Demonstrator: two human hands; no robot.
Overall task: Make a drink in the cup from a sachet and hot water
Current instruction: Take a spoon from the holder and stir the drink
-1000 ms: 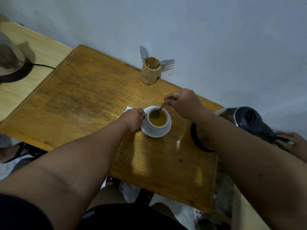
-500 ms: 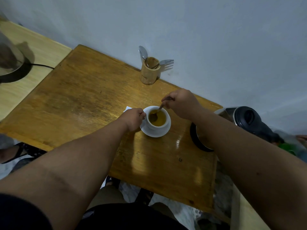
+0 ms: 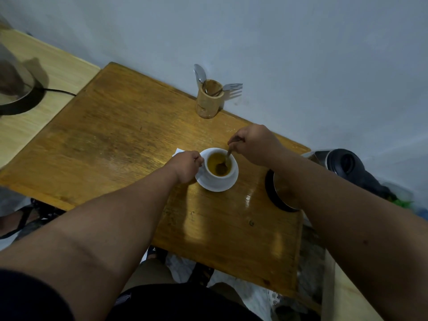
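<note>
Near the middle of the wooden table [image 3: 120, 140], toward its right side, sits the white cup [image 3: 220, 166] on its saucer [image 3: 216, 185], filled w/ yellow-brown liquid. Right hand [image 3: 257, 144] is pinched around the top of a spoon [image 3: 225, 159], whose bowl is down in the drink, so the step in hand looks like stirring, i.e. sachet & water are prob. already in. Left hand [image 3: 186, 166] is curled against the cup's left side, clenched at what is likely the handle, though the handle itself is hidden, so can't tell exactly what it grips. A white scrap of paper [image 3: 177, 151] peeks out just beyond the left hand, maybe the empty sachet; too little shows to be sure. Kettle [image 3: 333, 167] stands to the right of the cup, partly behind the right forearm. At the far edge by the wall, a wooden holder [image 3: 209, 100] keeps another spoon & a fork. Next move, as I judge it: finish mixing till no powder sits at the bottom, then lift the spoon out slowly, let it drip over the cup, keep the left hand steadying so nothing slops onto the saucer.
</note>
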